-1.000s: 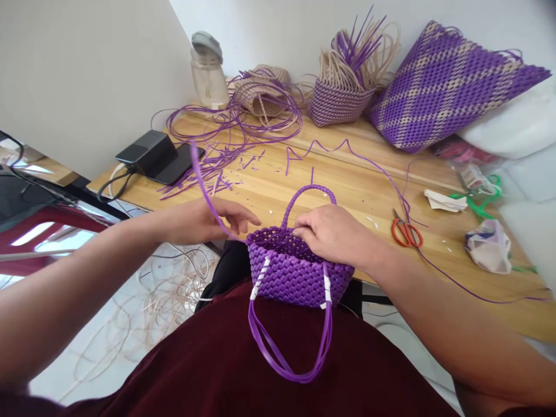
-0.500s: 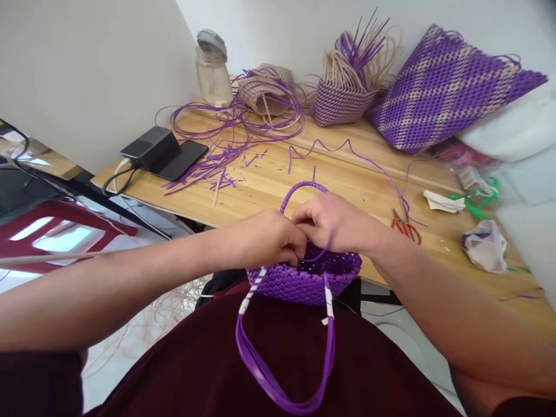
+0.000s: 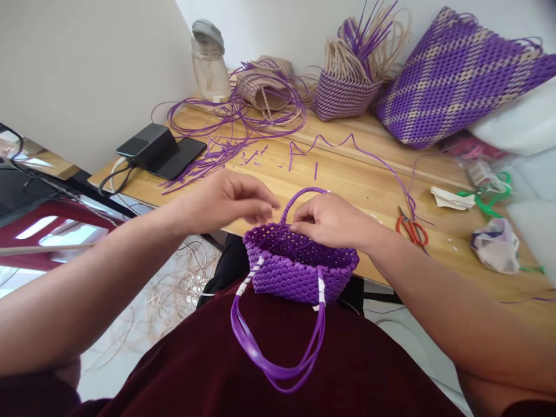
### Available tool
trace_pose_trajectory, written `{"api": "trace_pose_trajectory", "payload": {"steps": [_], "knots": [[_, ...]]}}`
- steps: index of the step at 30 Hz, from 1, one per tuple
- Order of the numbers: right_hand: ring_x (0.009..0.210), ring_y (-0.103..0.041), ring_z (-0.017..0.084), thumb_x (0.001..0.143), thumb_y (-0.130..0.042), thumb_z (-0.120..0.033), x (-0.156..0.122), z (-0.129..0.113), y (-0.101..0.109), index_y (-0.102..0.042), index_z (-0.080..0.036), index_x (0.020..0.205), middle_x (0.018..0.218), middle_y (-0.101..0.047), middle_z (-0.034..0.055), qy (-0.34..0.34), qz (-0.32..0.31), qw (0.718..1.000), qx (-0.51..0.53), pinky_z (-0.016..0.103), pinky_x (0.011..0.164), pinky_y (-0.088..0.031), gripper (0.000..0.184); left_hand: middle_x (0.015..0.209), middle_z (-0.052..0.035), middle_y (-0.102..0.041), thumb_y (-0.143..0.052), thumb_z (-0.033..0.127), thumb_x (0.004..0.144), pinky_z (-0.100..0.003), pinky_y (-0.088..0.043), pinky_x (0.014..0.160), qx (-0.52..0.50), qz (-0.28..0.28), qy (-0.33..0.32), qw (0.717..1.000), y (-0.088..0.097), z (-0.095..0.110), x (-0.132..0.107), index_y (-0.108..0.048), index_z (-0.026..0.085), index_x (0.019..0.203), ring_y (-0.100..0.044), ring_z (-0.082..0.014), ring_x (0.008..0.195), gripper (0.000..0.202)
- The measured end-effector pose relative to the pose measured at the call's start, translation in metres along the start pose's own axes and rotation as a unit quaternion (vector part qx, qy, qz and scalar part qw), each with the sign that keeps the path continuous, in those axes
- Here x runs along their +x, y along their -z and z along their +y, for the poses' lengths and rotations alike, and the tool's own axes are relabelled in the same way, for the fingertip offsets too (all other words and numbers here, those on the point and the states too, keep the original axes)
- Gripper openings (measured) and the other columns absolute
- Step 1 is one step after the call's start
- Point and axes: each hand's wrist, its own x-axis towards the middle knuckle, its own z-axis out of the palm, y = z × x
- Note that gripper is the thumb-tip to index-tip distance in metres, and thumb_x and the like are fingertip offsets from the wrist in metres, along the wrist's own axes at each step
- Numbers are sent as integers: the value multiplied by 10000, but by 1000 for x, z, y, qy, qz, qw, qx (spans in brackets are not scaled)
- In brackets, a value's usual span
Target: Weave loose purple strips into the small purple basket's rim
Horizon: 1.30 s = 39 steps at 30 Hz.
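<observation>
A small purple woven basket (image 3: pixel 299 281) rests at my lap against the table edge, its opening facing up. My right hand (image 3: pixel 332 220) is closed at its far rim, with thumb and fingers pinched there; the exact spot is partly hidden. Apart from the basket, my left hand (image 3: pixel 230 202) hovers over its left end, fingers spread and holding nothing. A braided purple handle (image 3: pixel 297 200) arches up behind the far rim. The near handle, a bundle of loose purple strips (image 3: pixel 260 359) bound with white tape (image 3: pixel 321 289), droops over my dark red shirt.
Orange-handled scissors (image 3: pixel 412 229) lie right of my right hand. Cut purple scraps (image 3: pixel 208 159), a black device (image 3: pixel 150 147) and coiled strips (image 3: pixel 243 124) lie left. Behind stand a jar (image 3: pixel 211 69), a half-woven basket (image 3: pixel 345 95) and a large plaid basket (image 3: pixel 456 81).
My left hand has opened and moved up and left, away from the basket and my right hand. The thin strip looping by my right hand no longer shows. The near handle has shifted slightly.
</observation>
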Motion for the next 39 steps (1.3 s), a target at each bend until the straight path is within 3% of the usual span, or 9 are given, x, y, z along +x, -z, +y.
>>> {"api": "trace_pose_trajectory", "payload": {"steps": [2, 5, 9, 12, 18, 26, 31, 36, 39], "knots": [[625, -455, 112, 856, -567, -193, 0, 2, -3, -676, -168, 683, 641, -586, -18, 1, 5, 1000, -16, 282, 631, -280, 207, 853, -52, -754, -703, 366, 790, -283, -546, 736, 33, 70, 44, 996, 6, -16, -1, -749, 162, 1006, -675, -173, 765, 301], [585, -411, 105, 863, -558, -200, 0, -1, -5, -605, -168, 612, 579, -517, -36, 3, 9, 999, -31, 287, 607, -251, 258, 940, -61, -762, -693, 391, 784, -304, -550, 793, 46, 9, 68, 997, 2, -37, 2, -758, 172, 1045, -684, -190, 835, 347], [572, -395, 104, 869, -562, -213, 0, -4, -6, -554, -170, 587, 569, -494, -38, -4, 17, 999, -46, 291, 593, -231, 285, 1038, -67, -758, -644, 384, 819, -333, -534, 866, -13, -49, 44, 998, -9, -47, 6, -755, 173, 1079, -676, -214, 944, 353], [578, -411, 112, 883, -559, -236, 1, -5, -7, -565, -174, 600, 576, -510, -31, -6, 19, 998, -55, 296, 589, -227, 290, 1031, -59, -755, -652, 349, 803, -310, -532, 838, -40, -68, 35, 996, -14, -49, 10, -744, 168, 1095, -678, -201, 926, 356], [599, -458, 127, 901, -547, -271, 2, -7, -10, -635, -180, 661, 622, -577, -11, -25, 22, 996, -78, 300, 589, -236, 271, 688, 7, -692, -653, 229, 712, -202, -427, 554, 60, -35, 19, 997, -21, -44, 17, -745, 155, 888, -600, -120, 611, 212], [576, -447, 119, 903, -547, -273, 1, -9, -11, -637, -174, 646, 593, -568, -12, -19, 30, 997, -73, 301, 576, -223, 289, 682, 1, -697, -602, 169, 661, -203, -414, 552, 106, -31, 28, 994, -21, -33, 19, -737, 152, 835, -619, -131, 618, 221], [593, -472, 120, 904, -555, -257, 0, -6, -12, -650, -170, 658, 613, -589, -9, -21, 25, 997, -74, 294, 588, -251, 278, 641, 14, -636, -593, 164, 640, -206, -370, 530, 130, -4, 27, 991, -25, -34, 21, -695, 149, 782, -550, -115, 582, 175], [616, -518, 129, 926, -559, -252, -3, 0, -9, -674, -178, 708, 634, -617, -11, 2, 43, 995, -87, 284, 605, -305, 257, 701, 22, -599, -634, 271, 714, -211, -372, 568, 31, -109, 2, 994, -22, -36, 33, -679, 152, 947, -523, -115, 622, 266], [756, -581, 163, 925, -571, -200, -9, 0, -4, -699, -181, 811, 790, -683, 18, 33, 91, 986, -136, 288, 709, -374, 173, 698, 16, -578, -616, 384, 776, -224, -377, 592, -15, -121, -2, 993, -27, -37, 40, -668, 144, 875, -505, -118, 628, 265]]}}
